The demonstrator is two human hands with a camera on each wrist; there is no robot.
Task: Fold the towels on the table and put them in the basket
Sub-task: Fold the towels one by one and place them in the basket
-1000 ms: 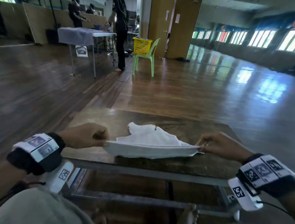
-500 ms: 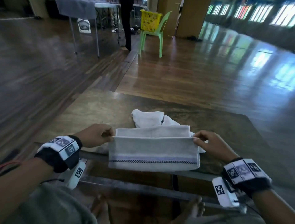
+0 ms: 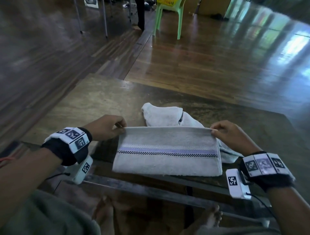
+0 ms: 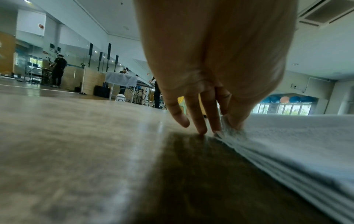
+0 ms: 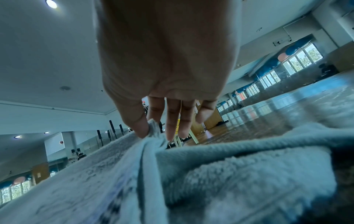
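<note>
A grey-white towel (image 3: 166,151) with a purple and checked stripe lies folded flat at the near edge of the brown table (image 3: 94,104). My left hand (image 3: 120,126) pinches its far left corner, and my right hand (image 3: 213,130) pinches its far right corner. The left wrist view shows thumb and finger of the left hand (image 4: 228,128) nipping the stacked towel layers (image 4: 287,145) at table level. From the right wrist, the right hand (image 5: 149,131) pinches a tuft of towel (image 5: 95,181). A second, crumpled white towel (image 3: 164,115) lies just behind the folded one.
A yellow basket (image 3: 166,1) sits on a green plastic chair (image 3: 169,18) far across the wooden floor. Another table's legs (image 3: 104,18) and a standing person's legs (image 3: 140,15) are at the far left. The table's metal front rail (image 3: 151,189) runs below the towel.
The towel, held stretched in the air a second ago, has been folded over and laid flat on the table. Both hands moved forward and down with its far edge.
</note>
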